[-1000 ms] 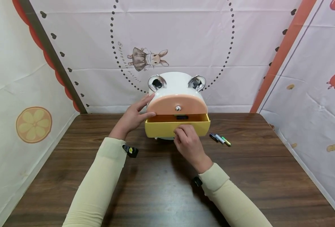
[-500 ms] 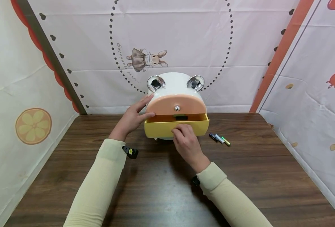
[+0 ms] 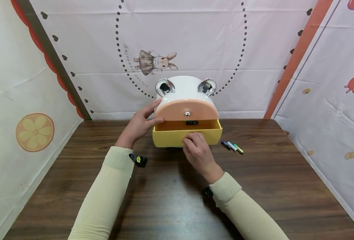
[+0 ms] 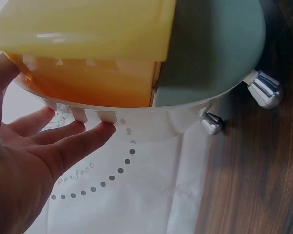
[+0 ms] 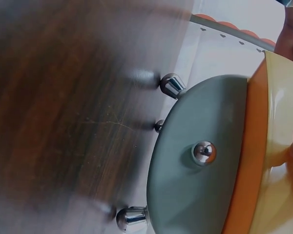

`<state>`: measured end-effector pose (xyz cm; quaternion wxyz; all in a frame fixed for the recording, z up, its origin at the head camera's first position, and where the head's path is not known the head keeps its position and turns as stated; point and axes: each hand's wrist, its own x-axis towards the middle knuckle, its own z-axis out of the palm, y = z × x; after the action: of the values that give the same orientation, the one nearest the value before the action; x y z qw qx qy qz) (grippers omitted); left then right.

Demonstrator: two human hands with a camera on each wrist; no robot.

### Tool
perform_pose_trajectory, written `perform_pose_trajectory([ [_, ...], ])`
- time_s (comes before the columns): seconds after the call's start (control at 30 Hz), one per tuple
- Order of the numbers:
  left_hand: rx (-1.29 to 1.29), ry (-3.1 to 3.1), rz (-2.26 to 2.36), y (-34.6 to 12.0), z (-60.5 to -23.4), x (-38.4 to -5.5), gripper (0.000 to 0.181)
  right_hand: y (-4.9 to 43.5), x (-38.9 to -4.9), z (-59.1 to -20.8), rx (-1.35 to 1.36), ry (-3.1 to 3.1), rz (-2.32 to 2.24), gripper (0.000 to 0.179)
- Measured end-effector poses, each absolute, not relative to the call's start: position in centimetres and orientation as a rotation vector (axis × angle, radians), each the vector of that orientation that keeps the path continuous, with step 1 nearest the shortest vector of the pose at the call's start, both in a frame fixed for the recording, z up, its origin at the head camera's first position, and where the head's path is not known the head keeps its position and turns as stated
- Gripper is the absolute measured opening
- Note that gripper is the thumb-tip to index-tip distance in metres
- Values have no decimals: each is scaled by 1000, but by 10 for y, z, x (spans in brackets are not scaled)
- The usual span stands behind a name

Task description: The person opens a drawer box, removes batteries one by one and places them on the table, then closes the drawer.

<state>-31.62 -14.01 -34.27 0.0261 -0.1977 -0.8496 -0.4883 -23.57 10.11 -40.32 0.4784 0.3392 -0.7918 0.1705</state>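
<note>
A small storage cabinet with a white shell (image 3: 184, 86) and two shiny ear-like pieces stands on the wooden table. Its yellow middle drawer (image 3: 166, 138) is pulled partway out, with a small black object (image 3: 191, 122) inside. My right hand (image 3: 200, 156) pinches the knob at the drawer's front, mostly hidden by the fingers. At the cabinet's left side rests my left hand (image 3: 137, 129), its fingers extended along the white shell and the thumb at the front edge. Above is the peach drawer (image 3: 174, 110), closed; below, the grey-green drawer (image 5: 200, 112) with its silver knob (image 5: 204, 152).
Several short pens (image 3: 232, 146) lie on the table (image 3: 171, 196) right of the cabinet. Silver feet (image 5: 172, 86) hold the cabinet off the tabletop. A printed cloth (image 3: 185, 40) hangs close behind it, with more cloth along both sides.
The yellow drawer has come slightly farther out toward me, with my right hand still at its knob. My left hand has stayed against the cabinet's side.
</note>
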Motion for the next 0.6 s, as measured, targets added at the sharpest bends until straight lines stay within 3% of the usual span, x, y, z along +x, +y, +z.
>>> perform_pose_trajectory([
  [0.6, -560, -2646, -1541, -139, -341, -316, 69, 104, -210, -406, 880, -1898, 452, 12],
])
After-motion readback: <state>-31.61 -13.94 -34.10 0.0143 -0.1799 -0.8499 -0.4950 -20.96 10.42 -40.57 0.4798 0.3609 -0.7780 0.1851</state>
